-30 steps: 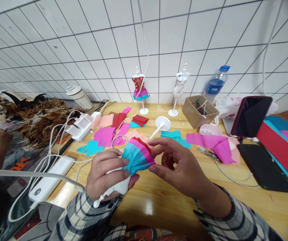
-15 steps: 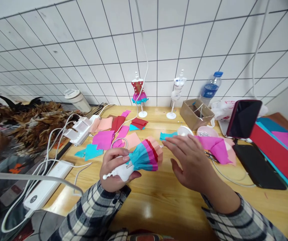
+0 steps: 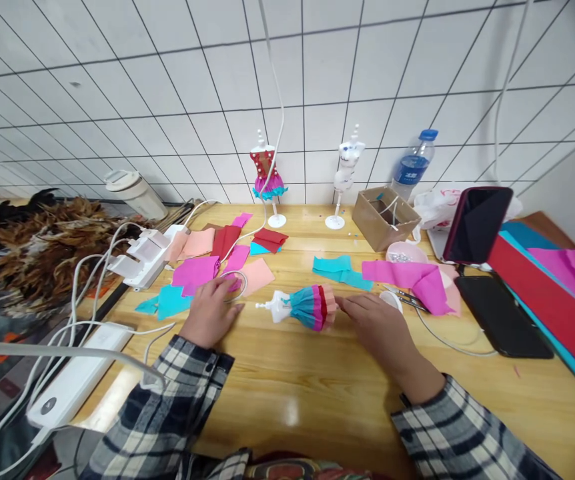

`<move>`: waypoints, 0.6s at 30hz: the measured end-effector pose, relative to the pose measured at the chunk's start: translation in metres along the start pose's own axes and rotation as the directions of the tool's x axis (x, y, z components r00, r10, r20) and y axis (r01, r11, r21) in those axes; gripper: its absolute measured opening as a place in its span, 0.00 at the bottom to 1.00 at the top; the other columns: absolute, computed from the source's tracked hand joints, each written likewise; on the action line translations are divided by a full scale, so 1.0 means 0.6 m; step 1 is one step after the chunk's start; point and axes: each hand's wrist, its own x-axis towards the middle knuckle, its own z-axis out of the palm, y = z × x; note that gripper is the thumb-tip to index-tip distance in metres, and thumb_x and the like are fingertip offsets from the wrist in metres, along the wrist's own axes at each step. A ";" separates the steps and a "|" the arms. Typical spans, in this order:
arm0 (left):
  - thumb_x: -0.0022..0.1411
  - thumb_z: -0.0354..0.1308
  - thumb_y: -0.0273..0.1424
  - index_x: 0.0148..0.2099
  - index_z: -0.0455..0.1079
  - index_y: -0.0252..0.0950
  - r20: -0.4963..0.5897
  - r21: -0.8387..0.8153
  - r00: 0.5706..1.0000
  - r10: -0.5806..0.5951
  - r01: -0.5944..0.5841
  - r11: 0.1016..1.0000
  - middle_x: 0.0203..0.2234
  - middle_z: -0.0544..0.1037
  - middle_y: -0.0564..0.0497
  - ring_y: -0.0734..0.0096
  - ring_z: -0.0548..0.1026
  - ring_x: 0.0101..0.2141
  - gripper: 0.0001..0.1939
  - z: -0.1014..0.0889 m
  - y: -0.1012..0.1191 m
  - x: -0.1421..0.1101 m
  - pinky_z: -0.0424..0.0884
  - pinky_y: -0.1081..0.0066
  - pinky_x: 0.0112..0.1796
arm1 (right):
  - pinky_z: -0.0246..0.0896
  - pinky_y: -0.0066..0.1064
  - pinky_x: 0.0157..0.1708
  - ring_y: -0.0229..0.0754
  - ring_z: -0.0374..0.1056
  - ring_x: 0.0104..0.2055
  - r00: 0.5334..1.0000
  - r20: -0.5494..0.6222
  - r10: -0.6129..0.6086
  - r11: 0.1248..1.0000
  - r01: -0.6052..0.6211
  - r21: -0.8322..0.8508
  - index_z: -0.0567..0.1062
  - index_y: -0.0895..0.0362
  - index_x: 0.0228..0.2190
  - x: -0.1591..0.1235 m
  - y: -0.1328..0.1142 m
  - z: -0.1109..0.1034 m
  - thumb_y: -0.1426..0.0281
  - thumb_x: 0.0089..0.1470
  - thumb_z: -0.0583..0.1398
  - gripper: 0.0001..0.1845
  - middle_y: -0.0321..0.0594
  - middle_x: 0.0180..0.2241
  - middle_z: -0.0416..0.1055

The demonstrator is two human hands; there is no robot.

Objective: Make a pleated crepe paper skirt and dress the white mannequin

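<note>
A small white dress-form mannequin [image 3: 281, 305] lies on its side on the table between my hands. Its skirt [image 3: 312, 308] has layers of blue, magenta, red and peach crepe paper. My left hand [image 3: 211, 313] is open, palm down, its fingers by a pale wire ring [image 3: 237, 283] and a magenta paper piece [image 3: 200, 272]; whether they touch the ring I cannot tell. My right hand [image 3: 380, 327] is open, fingers stretched left over the mannequin's stand rod near the skirt's hem. Behind this hand shows a white round base [image 3: 391, 300]. The right thumb is hidden.
At the wall stand a dressed mannequin [image 3: 269, 175] and a bare-skirted one [image 3: 346, 170]. Around are a cardboard box [image 3: 385, 230], bead bowl [image 3: 407, 252], scissors [image 3: 410, 299], phone [image 3: 505, 317], water bottle [image 3: 412, 167], blue paper [image 3: 340, 270] and power strip [image 3: 80, 373] with cables.
The mannequin has gone from my left hand onto the table. My left hand has let go and moved left to the papers. My right hand has lowered beside the skirt.
</note>
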 end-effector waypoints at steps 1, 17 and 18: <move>0.60 0.59 0.37 0.55 0.72 0.35 0.049 0.051 0.998 -0.032 0.030 0.998 0.50 0.74 0.38 0.47 0.71 0.51 0.22 0.002 -0.015 0.002 0.67 0.51 0.51 | 0.62 0.34 0.45 0.44 0.71 0.44 0.999 0.042 0.014 1.000 -0.013 -0.013 0.76 0.54 0.48 0.001 0.000 0.002 0.83 0.58 0.56 0.20 0.39 0.42 0.79; 0.64 0.51 0.40 0.41 0.68 0.37 -0.319 -0.196 0.928 -0.191 0.133 0.972 0.38 0.78 0.44 0.56 0.75 0.43 0.12 0.009 -0.034 0.009 0.69 0.58 0.47 | 0.59 0.38 0.47 0.46 0.70 0.44 0.991 0.115 0.070 0.997 -0.068 -0.020 0.77 0.55 0.47 0.012 0.019 0.024 0.76 0.62 0.56 0.15 0.40 0.41 0.79; 0.66 0.49 0.40 0.42 0.67 0.37 -0.334 -0.204 0.917 -0.218 0.156 0.966 0.38 0.78 0.44 0.57 0.76 0.42 0.12 0.009 -0.031 0.007 0.70 0.59 0.45 | 0.59 0.39 0.48 0.47 0.70 0.45 0.992 0.102 0.071 0.997 -0.070 -0.018 0.77 0.55 0.47 0.011 0.019 0.025 0.75 0.62 0.55 0.15 0.41 0.41 0.79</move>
